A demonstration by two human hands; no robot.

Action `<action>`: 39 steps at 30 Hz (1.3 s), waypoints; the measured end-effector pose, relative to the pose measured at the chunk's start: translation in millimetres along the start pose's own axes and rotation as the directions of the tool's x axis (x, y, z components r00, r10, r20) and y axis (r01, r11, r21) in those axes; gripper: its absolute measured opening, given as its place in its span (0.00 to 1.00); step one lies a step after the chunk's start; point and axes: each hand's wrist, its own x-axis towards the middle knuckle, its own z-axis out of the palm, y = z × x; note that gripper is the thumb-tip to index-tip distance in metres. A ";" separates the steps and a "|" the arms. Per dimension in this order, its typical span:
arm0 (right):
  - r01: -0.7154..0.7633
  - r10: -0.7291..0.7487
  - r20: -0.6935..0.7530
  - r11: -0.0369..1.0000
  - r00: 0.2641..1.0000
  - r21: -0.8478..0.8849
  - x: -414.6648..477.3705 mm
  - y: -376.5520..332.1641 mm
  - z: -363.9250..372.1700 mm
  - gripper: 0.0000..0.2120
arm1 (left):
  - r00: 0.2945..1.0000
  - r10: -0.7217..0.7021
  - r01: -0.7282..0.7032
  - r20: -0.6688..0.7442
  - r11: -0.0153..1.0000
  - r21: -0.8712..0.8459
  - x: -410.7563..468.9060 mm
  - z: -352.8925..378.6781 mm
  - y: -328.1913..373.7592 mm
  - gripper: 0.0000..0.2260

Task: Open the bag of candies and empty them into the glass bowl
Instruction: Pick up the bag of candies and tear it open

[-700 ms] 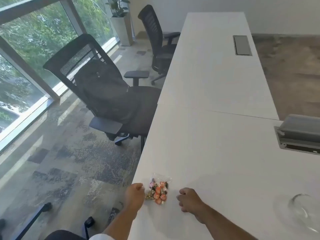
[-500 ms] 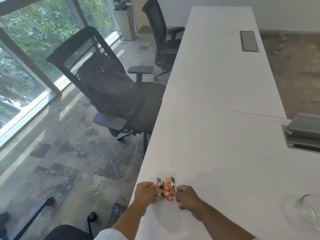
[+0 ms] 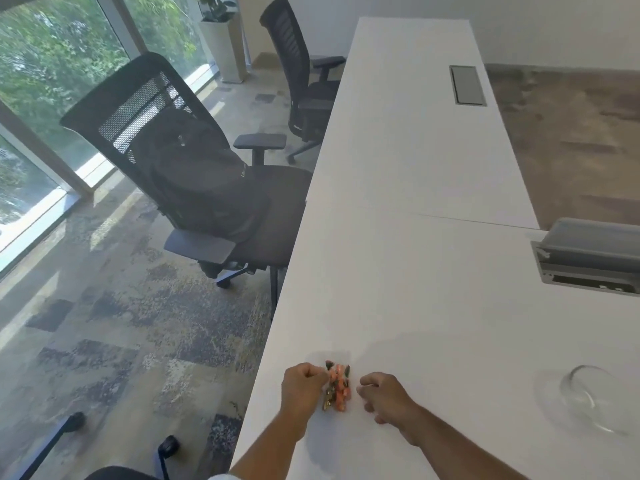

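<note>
A small clear bag of candies (image 3: 337,386), filled with orange, pink and dark sweets, sits near the table's left front edge. My left hand (image 3: 302,388) pinches its left side with closed fingers. My right hand (image 3: 381,393) is curled at its right side, where the clear film is hard to make out. The empty glass bowl (image 3: 588,401) stands on the white table (image 3: 433,289) well to the right of both hands.
A grey cable box (image 3: 588,258) with a raised lid sits at the right edge, and a flat hatch (image 3: 467,85) lies farther back. A black office chair holding a backpack (image 3: 197,178) stands left of the table, with a second chair (image 3: 301,81) behind it.
Both hands closed in on the bag from either side and took hold of it. The bag now looks bunched and narrower between them. The camera view shifted slightly.
</note>
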 end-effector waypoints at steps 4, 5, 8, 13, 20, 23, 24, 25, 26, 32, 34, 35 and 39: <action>0.045 -0.038 -0.057 0.991 0.998 0.130 -14.0 -7.0 -19.4 0.14 | 0.978 0.202 -0.203 0.059 0.979 0.015 -25.8 18.2 10.8 0.11; 0.061 -0.050 -0.069 0.982 0.996 0.179 -19.9 -10.6 -24.7 0.17 | 0.964 0.257 -0.260 0.066 0.965 0.034 -34.3 24.1 13.4 0.11; 0.080 -0.059 -0.072 0.940 0.996 0.331 -37.9 -20.6 -40.7 0.22 | 0.907 0.410 -0.416 0.098 0.907 0.061 -57.7 40.6 16.0 0.11; 0.104 -0.086 -0.075 0.949 0.993 0.298 -73.6 -29.1 -65.9 0.12 | 0.796 0.597 -0.605 0.101 0.783 0.141 -90.3 55.1 17.8 0.23; 0.289 -0.252 -0.212 0.943 0.944 0.164 -97.2 -15.3 -86.4 0.12 | 0.769 0.611 -0.631 0.189 0.773 0.065 -115.1 65.2 29.0 0.10; 0.396 -0.364 -0.270 0.915 0.891 0.075 -99.7 -3.6 -93.6 0.15 | 0.790 0.601 -0.601 0.120 0.798 -0.037 -129.5 71.5 41.9 0.06; 0.420 -0.392 -0.275 0.906 0.878 0.047 -100.4 -1.0 -94.5 0.16 | 0.806 0.584 -0.583 0.095 0.811 -0.043 -131.8 73.6 45.9 0.08; 0.441 -0.419 -0.271 0.897 0.867 0.023 -102.3 2.5 -96.2 0.15 | 0.834 0.546 -0.544 0.085 0.838 -0.049 -134.6 77.2 51.7 0.10; 0.460 -0.445 -0.261 0.888 0.856 -0.003 -103.0 5.2 -97.2 0.15 | 0.867 0.490 -0.484 0.093 0.871 -0.084 -136.6 80.2 57.9 0.11; 0.530 -0.560 -0.223 0.828 0.798 -0.181 -103.2 24.3 -104.3 0.12 | 0.906 0.278 -0.232 0.319 0.957 -0.177 -155.4 85.9 86.6 0.11; 0.539 -0.572 -0.214 0.819 0.792 -0.196 -104.8 30.0 -107.9 0.15 | 0.893 0.266 -0.228 0.363 0.963 -0.143 -159.3 89.2 89.5 0.09; 0.543 -0.573 -0.221 0.819 0.789 -0.185 -105.3 32.3 -109.7 0.15 | 0.890 0.262 -0.226 0.373 0.964 -0.137 -160.4 91.1 90.3 0.08; 0.561 -0.567 -0.276 0.821 0.776 -0.109 -107.2 38.5 -117.0 0.15 | 0.890 0.271 -0.236 0.367 0.962 -0.138 -161.0 96.9 92.3 0.10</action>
